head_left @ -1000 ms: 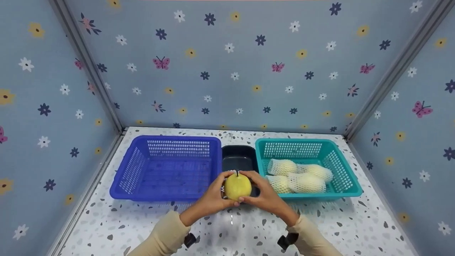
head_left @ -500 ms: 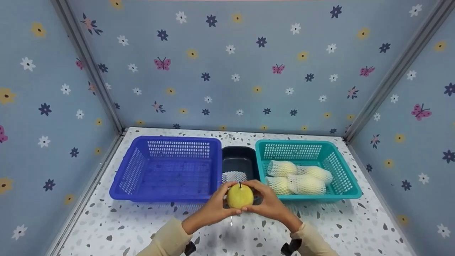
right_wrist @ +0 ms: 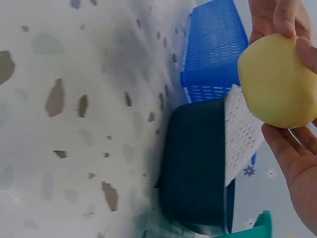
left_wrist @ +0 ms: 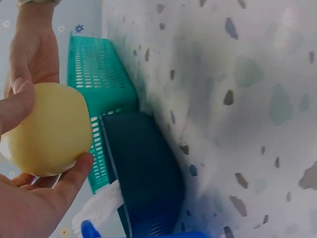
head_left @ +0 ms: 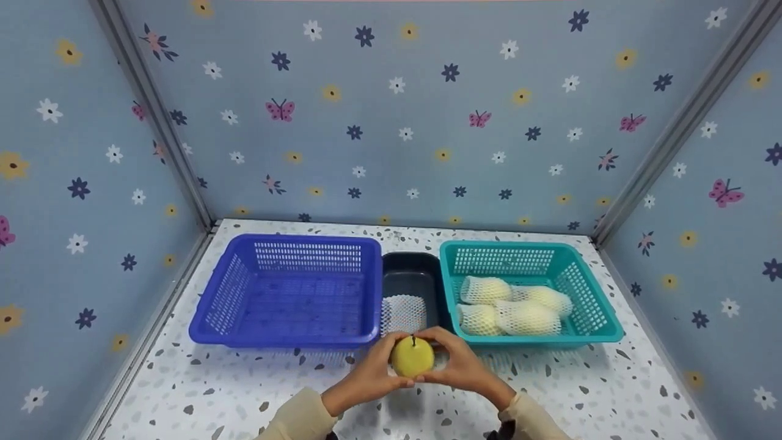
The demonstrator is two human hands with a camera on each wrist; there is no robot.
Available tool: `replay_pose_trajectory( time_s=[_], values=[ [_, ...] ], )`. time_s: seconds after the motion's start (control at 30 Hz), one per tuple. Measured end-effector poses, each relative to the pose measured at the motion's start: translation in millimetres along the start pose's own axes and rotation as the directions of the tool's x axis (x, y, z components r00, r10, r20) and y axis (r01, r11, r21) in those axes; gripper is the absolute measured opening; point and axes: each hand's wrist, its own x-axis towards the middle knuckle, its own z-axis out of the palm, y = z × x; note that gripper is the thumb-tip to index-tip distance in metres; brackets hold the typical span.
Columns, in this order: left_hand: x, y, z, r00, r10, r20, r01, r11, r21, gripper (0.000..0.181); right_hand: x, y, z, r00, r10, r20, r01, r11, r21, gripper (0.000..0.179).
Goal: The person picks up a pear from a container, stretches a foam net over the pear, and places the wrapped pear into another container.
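Observation:
Between both hands, in front of the dark bin, is a yellow pear (head_left: 413, 357) with a dark stem on top. My left hand (head_left: 371, 371) grips its left side, fingers behind and thumb in front. From the other side my right hand (head_left: 459, 365) grips it the same way, and the thumbs nearly meet. Both wrist views show the bare pear (left_wrist: 52, 130) held above the table, with fingertips on its skin. A white foam net sleeve (head_left: 404, 314) lies in the dark bin (head_left: 412, 261), partly over its near edge.
Left of the bin stands a blue basket (head_left: 284, 340). At right, a teal basket (head_left: 537, 338) holds several pears in foam nets (head_left: 529, 316). The speckled table (head_left: 201, 382) is walled by flowered panels (head_left: 403, 110) at back and sides.
Both hands have drawn the pear back toward the person and lower in the head view. The foam net in the dark bin, mostly hidden before, now shows.

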Motion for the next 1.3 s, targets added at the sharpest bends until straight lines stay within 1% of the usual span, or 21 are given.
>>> replay_pose_trajectory(
  time_s=[0.1,0.23,0.37,0.43,0.57,0.77,0.8,0.9,1.0,1.03,1.23,1.3],
  values=[
    [-4.0,-6.6,5.4,1.0,-0.002,0.011,0.001,0.998,0.057,0.072,-5.3,17.0,6.5,1.0,0.025,0.013,-0.025,0.999,-0.023,0.06],
    [-8.6,-12.0,10.1,0.999,-0.006,0.039,0.003,0.995,0.099,0.071,-11.6,42.6,13.6,0.996,0.072,0.05,-0.071,0.997,-0.021,0.062],
    [-9.5,-17.0,13.3,0.999,0.009,0.053,-0.016,0.99,0.141,0.071,-15.2,54.5,16.3,0.989,0.116,0.089,-0.117,0.993,-0.001,0.062],
    [-9.3,-19.5,14.4,0.998,0.011,0.064,-0.022,0.985,0.169,0.071,-15.9,57.5,17.4,0.987,0.122,0.106,-0.122,0.992,-0.001,0.062],
    [-7.6,-24.7,16.9,0.997,0.007,0.078,-0.024,0.976,0.217,0.07,-16.5,61.2,20.4,0.988,0.095,0.119,-0.094,0.995,-0.016,0.061],
    [-6.9,-30.5,21.8,0.998,0.003,0.063,-0.017,0.972,0.235,0.071,-17.8,66.5,25.9,0.994,0.047,0.099,-0.043,0.998,-0.048,0.06],
    [-6.9,-31.2,22.5,0.998,-0.001,0.061,-0.014,0.972,0.235,0.07,-17.7,65.2,26.6,0.994,0.045,0.099,-0.04,0.998,-0.054,0.059],
    [-7.0,-33.5,24.2,0.998,-0.018,0.065,0.002,0.973,0.229,0.069,-16.7,51.8,25.6,0.993,0.036,0.111,-0.029,0.998,-0.061,0.058],
    [-7.4,-34.7,25.3,0.997,-0.03,0.067,0.015,0.977,0.215,0.067,-15.4,39.6,24.1,0.991,0.048,0.124,-0.041,0.997,-0.059,0.056],
    [-7.7,-34.9,25.5,0.997,-0.034,0.065,0.02,0.978,0.209,0.067,-15.5,39.8,24.3,0.991,0.05,0.126,-0.043,0.997,-0.057,0.056],
    [-8.5,-37.7,26.2,0.998,-0.033,0.049,0.023,0.98,0.196,0.066,-18.6,69.3,30.2,0.988,0.084,0.129,-0.077,0.995,-0.061,0.059],
    [-8.4,-38.5,26.4,0.998,-0.03,0.051,0.019,0.98,0.2,0.067,-19.0,73.5,30.0,0.986,0.096,0.135,-0.09,0.995,-0.052,0.059]
  ],
)
